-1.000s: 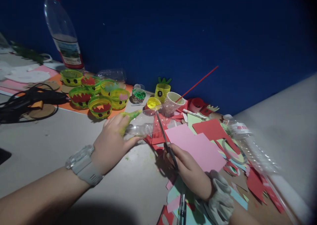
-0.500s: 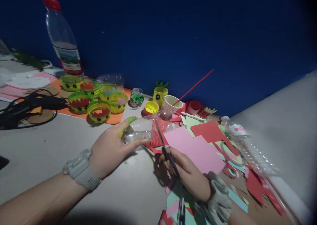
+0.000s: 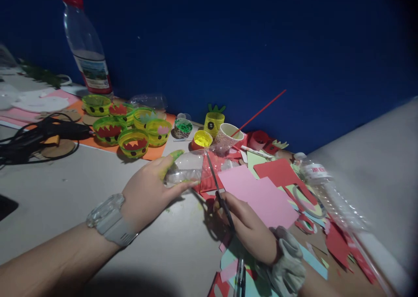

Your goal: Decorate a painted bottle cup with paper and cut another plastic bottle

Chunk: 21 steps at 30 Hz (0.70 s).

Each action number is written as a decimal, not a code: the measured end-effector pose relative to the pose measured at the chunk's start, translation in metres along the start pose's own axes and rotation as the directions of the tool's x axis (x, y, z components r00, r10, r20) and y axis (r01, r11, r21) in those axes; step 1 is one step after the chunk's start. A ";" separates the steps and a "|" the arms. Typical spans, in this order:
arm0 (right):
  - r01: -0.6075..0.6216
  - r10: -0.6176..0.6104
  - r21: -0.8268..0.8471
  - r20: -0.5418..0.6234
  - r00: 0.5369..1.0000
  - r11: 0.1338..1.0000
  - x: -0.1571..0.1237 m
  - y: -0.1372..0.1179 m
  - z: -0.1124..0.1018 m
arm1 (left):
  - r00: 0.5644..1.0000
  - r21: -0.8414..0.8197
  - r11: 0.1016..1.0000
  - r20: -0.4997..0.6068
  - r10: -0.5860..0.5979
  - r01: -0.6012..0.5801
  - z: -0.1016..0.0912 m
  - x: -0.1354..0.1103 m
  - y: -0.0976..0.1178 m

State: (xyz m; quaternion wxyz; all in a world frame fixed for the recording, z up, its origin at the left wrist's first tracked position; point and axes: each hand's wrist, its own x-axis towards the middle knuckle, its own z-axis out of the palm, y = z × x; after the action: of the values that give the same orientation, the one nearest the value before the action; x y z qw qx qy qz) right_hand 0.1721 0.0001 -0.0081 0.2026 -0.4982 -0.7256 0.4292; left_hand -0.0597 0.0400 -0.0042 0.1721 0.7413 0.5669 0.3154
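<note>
My left hand [image 3: 153, 183], its thumb and forefinger smeared yellow-green, is closed around a clear plastic bottle [image 3: 186, 166] lying on its side. A grey watch [image 3: 112, 221] is on that wrist. My right hand [image 3: 243, 223] grips a pair of scissors [image 3: 225, 207] with black handles. The scissor blades point away from me and lie against the clear plastic, just right of the left fingers. Whether the blades are parted is hard to make out. A pink paper sheet [image 3: 261, 197] lies just beyond the right hand.
Several yellow-green plastic cups [image 3: 133, 143] with stuck-on faces stand on orange paper. A glue gun [image 3: 62, 129] with a coiled cord lies left. Behind are a red-capped bottle [image 3: 89, 62], a yellow paint cup [image 3: 202, 139] and a patterned paper cup [image 3: 228, 136]. Another clear bottle [image 3: 333, 197] lies right.
The view has shifted slightly, so most things appear a little to the right. Both hands keep their hold on the bottle and the scissors, with little other visible movement.
</note>
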 end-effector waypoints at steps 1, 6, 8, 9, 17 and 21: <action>0.000 0.000 0.006 0.005 1.000 1.000 0.000 0.000 0.000 | 1.000 0.001 1.000 -0.003 0.001 -0.001 0.000 0.000 0.000; -0.002 0.002 0.012 0.018 1.000 1.000 0.001 0.000 -0.001 | 1.000 0.011 1.000 -0.013 0.006 -0.006 0.001 0.000 -0.001; 0.006 -0.006 0.015 0.021 1.000 1.000 0.001 0.000 -0.001 | 0.999 0.010 1.000 -0.034 -0.004 0.004 0.001 0.000 -0.001; 0.011 -0.011 0.014 0.019 1.000 1.000 0.001 0.000 -0.001 | 0.999 0.008 1.000 -0.042 -0.007 0.008 0.001 0.000 -0.002; 0.011 -0.012 -0.063 -0.010 1.000 0.998 0.001 -0.001 -0.001 | 0.999 0.004 1.000 -0.036 0.014 -0.013 0.003 0.001 -0.002; 0.011 -0.013 -0.082 -0.029 0.999 0.997 0.001 0.000 0.000 | 0.999 -0.005 1.000 -0.041 0.014 -0.014 0.003 0.001 -0.003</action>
State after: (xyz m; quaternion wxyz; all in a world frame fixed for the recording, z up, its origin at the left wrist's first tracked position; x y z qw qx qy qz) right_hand 0.1719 0.0010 -0.0076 0.1955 -0.5081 -0.7424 0.3905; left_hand -0.0603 0.0420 -0.0078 0.1602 0.7381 0.5643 0.3334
